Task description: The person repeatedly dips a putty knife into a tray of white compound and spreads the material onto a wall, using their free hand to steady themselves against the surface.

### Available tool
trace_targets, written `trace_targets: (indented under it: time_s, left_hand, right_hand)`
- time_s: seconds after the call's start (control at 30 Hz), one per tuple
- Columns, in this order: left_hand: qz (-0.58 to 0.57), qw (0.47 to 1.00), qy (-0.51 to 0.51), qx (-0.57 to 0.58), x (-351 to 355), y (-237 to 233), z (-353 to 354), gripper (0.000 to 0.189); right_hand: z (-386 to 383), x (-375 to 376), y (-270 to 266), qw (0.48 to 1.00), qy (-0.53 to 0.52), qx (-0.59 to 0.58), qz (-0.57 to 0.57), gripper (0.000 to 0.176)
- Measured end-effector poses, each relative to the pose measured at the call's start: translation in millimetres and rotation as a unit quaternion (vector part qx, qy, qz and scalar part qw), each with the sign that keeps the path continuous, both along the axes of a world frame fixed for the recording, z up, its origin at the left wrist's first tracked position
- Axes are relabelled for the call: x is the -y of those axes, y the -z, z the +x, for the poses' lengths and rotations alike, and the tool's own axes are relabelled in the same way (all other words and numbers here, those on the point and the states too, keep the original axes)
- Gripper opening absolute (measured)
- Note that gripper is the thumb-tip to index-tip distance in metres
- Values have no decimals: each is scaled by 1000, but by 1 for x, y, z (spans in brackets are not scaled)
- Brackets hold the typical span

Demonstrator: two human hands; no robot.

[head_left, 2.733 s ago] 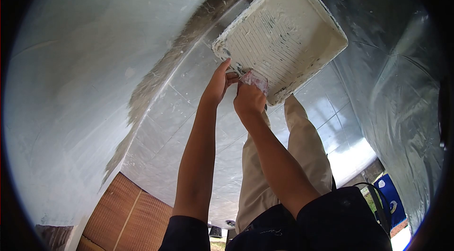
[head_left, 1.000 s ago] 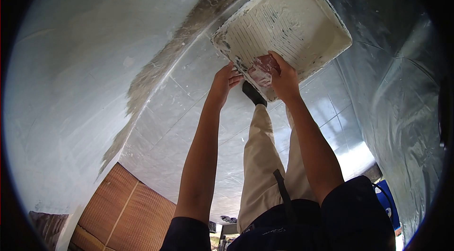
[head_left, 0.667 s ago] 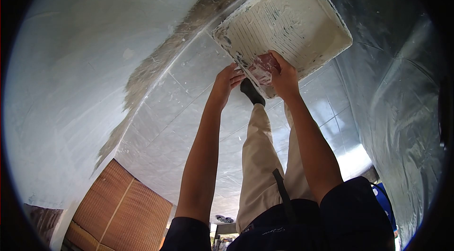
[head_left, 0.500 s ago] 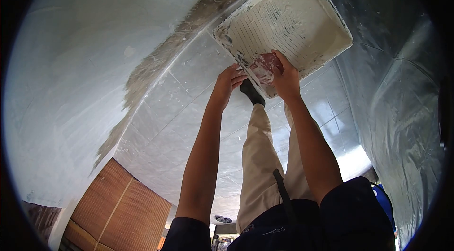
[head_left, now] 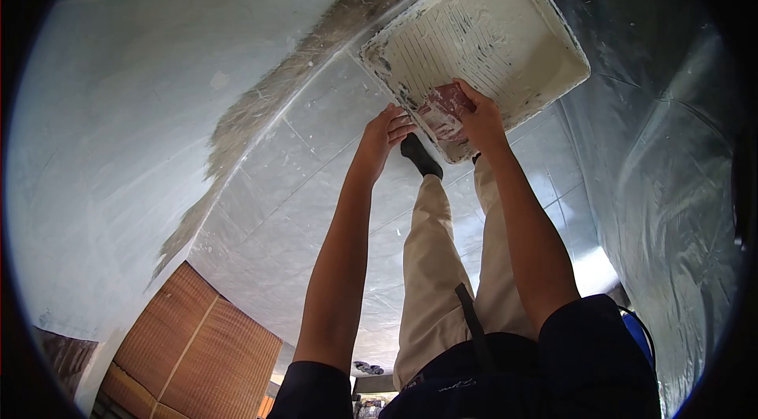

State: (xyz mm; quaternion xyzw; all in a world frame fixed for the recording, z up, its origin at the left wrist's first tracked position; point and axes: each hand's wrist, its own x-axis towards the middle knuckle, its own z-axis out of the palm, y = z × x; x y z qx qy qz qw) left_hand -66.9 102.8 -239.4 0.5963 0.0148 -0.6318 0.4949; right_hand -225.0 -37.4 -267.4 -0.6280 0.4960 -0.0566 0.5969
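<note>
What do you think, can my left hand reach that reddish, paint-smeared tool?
Probably yes: the left hand is beside the paint tray, near the tool; however, the right hand grips its other end.

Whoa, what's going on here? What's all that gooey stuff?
A person is holding a flat, reddish thing smeared with white in their right hand, over one corner of a big ridged tray. The left hand is at the tray's edge; whether it grips it is hard to tell. The gooey stuff is an off-white coating, maybe paint, spread over the tray.
</note>
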Motion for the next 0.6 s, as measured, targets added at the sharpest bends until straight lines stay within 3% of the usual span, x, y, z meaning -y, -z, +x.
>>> trace_targets:
  time_s: [0.23,0.6]
  left_hand:
    - [17,999,22,21,5,-4,-1,71]
    - [53,996,63,43,12,4,0,70]
  right_hand:
    - [3,3,1,1000,-8,-3,-14,51]
    - [-2,4,12,998,18,19,58,52]
